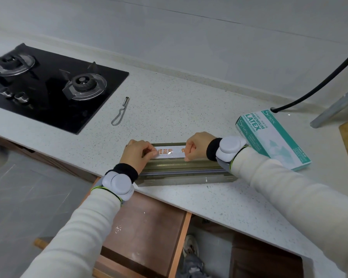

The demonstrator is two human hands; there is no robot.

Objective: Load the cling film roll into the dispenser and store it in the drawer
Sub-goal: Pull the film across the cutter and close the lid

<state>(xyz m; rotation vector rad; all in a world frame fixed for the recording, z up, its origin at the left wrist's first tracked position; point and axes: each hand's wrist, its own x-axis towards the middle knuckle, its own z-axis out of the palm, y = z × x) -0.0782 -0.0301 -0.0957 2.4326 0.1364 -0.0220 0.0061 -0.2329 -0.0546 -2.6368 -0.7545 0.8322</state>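
Head view: left hand (138, 152) and right hand (196, 146) each pinch the cling film roll (170, 152) in the dispenser (181, 171), so I'd seat both ends evenly.

Head view, high, angled down, close over countertop (169, 109)

"Sriex PREMIUM LATEX" on glove box (273, 139); "橙蓝紫" on cling film roll (172, 154)

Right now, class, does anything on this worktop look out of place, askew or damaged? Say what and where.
Nothing looks spilled or broken. A metal peeler lies loose on the counter beside the hob, the glove box sits askew, and white flecks mark the open drawer.
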